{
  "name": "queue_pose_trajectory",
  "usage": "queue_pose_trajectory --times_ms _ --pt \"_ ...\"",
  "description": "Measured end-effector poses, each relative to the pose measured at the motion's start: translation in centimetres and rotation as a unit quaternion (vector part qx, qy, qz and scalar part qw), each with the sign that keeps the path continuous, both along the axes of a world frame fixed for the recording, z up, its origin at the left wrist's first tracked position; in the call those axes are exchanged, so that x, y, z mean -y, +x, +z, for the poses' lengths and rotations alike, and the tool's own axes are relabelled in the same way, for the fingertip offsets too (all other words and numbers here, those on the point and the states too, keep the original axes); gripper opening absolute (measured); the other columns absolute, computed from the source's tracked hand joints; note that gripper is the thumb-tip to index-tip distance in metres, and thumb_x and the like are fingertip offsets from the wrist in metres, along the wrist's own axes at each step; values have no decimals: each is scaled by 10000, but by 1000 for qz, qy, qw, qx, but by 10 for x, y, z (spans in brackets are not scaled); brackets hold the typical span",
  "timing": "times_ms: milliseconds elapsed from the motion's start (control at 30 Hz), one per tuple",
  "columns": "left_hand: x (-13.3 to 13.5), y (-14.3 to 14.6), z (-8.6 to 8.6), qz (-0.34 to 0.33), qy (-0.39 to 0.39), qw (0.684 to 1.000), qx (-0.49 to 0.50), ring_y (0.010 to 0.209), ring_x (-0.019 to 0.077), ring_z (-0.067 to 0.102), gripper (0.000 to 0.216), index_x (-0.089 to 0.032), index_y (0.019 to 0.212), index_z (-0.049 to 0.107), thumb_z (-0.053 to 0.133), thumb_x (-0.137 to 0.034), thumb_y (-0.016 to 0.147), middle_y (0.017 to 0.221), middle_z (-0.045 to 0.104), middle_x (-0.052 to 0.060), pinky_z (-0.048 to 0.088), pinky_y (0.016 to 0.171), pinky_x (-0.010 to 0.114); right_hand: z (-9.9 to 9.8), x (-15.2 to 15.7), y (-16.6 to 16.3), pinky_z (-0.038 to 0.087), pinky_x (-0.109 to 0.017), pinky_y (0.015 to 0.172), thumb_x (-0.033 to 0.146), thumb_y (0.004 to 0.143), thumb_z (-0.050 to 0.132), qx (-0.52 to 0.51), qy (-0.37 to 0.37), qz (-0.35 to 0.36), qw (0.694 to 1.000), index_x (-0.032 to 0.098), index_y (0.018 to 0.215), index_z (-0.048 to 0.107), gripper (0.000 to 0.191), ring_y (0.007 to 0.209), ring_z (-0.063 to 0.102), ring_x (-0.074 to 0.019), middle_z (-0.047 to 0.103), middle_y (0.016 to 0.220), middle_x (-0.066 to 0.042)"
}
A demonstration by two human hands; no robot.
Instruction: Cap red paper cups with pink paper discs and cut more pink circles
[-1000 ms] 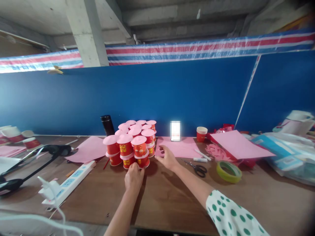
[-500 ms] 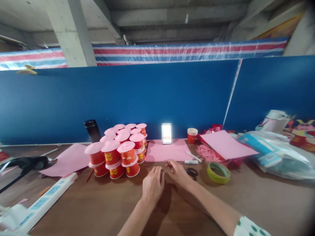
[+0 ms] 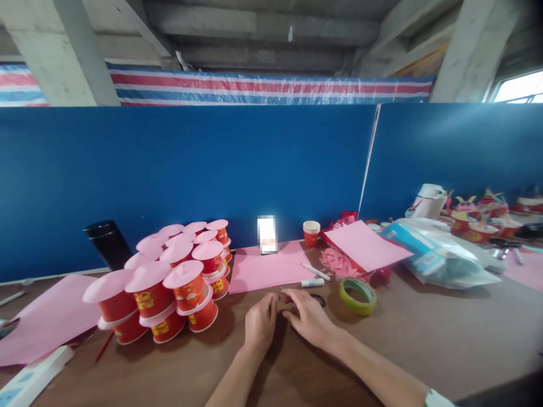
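Observation:
My left hand (image 3: 260, 322) is over the brown table with its fingers curled together. Whatever it may hold is hidden. Just to its right is my right hand (image 3: 311, 317), its thumb and index finger spread apart and nothing visible between them. Partly covered by that hand are scissors (image 3: 319, 299) with dark handles. Beyond both hands lies a stack of pink paper (image 3: 254, 274), with a capped white marker (image 3: 313, 282) and a white pen (image 3: 316, 272) at its right side. A yellow-green tape roll (image 3: 358, 297) rests right of my right hand.
Red paper cups (image 3: 190, 291) topped with pink discs stand stacked at left, near a black flask (image 3: 108, 243). A power strip (image 3: 36, 376) lies front left. A red cup (image 3: 311, 233), pink paper sheet (image 3: 367, 246) and plastic bag (image 3: 445, 257) sit at right. A blue partition (image 3: 237, 164) closes the back.
The view has turned to the right, so the cups appear farther left and more items show at right. My right hand's thumb and index finger have spread apart; my left hand stays curled.

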State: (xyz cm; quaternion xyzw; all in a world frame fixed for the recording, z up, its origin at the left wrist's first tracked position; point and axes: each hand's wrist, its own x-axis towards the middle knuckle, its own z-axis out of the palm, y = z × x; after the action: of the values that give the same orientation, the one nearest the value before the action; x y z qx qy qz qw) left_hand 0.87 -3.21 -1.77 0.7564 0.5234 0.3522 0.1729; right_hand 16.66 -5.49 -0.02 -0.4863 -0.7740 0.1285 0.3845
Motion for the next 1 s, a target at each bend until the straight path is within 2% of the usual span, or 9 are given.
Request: queue_pose_trajectory --times_ms 133,267,367,467,700,1000 --pt "-1 -5 1 -23 -16 992 122 827 184 632 362 -189 870 629 311 -360 899 882 686 67 450 727 261 -2 4 -6 436 -373 862 117 786 538 33 33 0 999 187 1125 525 345 967 535 -226 605 1043 -79" --pt "-4 -4 0 -21 -31 987 159 802 193 629 359 -177 866 621 323 -376 889 858 682 69 454 727 285 -5 9 -7 422 -363 867 122 808 520 66 21 9 998 202 1114 521 316 953 518 -214 603 1022 -57" --pt "-5 -2 0 -14 -31 985 169 839 196 626 327 -181 897 616 355 -377 874 896 680 68 452 753 294 -8 9 -6 424 -350 844 128 810 523 67 20 1 998 195 1104 520 301 947 511 -214 597 1030 -61" --pt "-6 -1 1 -5 -46 985 165 799 199 630 329 -183 889 619 358 -382 869 849 684 63 456 727 296 -11 8 -4 420 -351 842 138 811 526 69 20 -7 997 193 1112 516 306 957 505 -218 591 1040 -66" --pt "-7 0 1 -24 -49 985 165 812 196 626 311 -186 873 612 374 -386 863 856 683 56 448 739 295 -9 6 -5 411 -350 852 156 826 514 95 26 -13 995 183 1087 538 263 940 510 -211 598 1010 -69" --pt "-8 -2 1 -8 -46 988 150 732 200 616 352 -166 891 608 358 -412 862 760 658 58 451 687 297 -9 5 -5 353 -393 951 171 842 499 128 41 -13 991 178 1119 532 279 974 516 -208 599 1032 -76"
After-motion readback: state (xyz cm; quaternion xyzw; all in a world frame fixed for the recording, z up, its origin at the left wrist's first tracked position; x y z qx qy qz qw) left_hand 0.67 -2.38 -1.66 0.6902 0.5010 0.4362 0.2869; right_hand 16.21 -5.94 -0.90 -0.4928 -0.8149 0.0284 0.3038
